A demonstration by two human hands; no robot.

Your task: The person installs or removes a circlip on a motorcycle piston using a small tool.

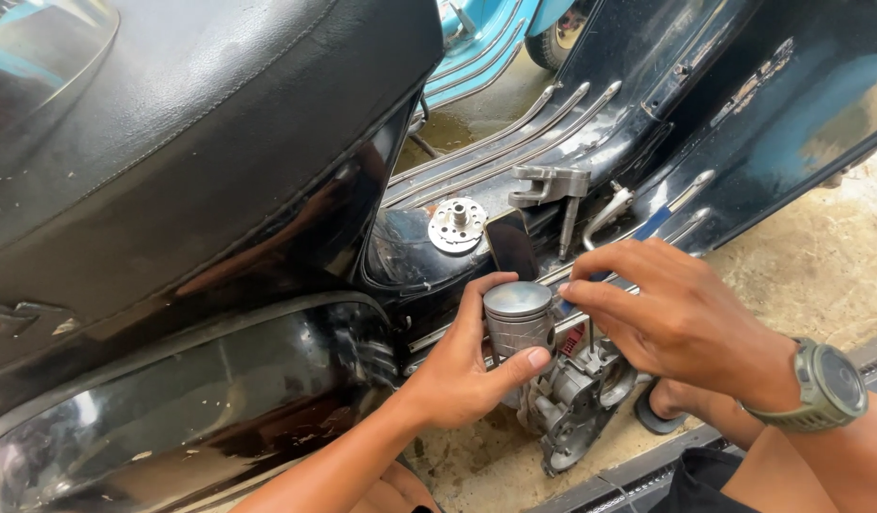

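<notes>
Grey piston (519, 318) in left hand (462, 366); metal disc (456, 224), bracket (550, 183) behind.

bare forearms, olive wristwatch (830, 384), black shorts (704, 480)

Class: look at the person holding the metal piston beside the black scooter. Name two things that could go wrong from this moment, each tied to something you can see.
1. The left hand grips the piston with only fingers and thumb while the right hand works at its rim; it might slip onto the engine casing below.
2. The round flanged part and grey tool lie loose on the scooter floorboard; a knock could send them off.
</notes>
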